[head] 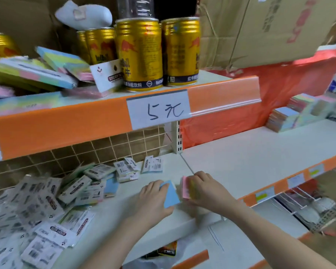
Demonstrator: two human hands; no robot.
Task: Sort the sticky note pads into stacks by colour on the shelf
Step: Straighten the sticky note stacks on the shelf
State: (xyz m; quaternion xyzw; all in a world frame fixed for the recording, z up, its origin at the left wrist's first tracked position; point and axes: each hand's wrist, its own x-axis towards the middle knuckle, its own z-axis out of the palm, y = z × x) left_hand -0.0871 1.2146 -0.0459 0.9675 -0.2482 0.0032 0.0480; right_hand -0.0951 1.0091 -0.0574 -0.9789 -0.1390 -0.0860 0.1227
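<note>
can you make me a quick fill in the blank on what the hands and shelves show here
1. The left hand holds a ____ sticky note pad.
2. The right hand grips a pad whose near side is ____.
3. The gold drink cans stand on the ____ shelf.
4. The handwritten price label begins with the digit ____.

Missing words: blue; pink; upper; 5

Counts, rel. to price tag [158,111]

Above tag: approx. 6 gold cans [139,55]. Below: 2 hands, 1 blue pad [170,195], 1 pink pad [185,187]; wrapped packs uncountable.
</note>
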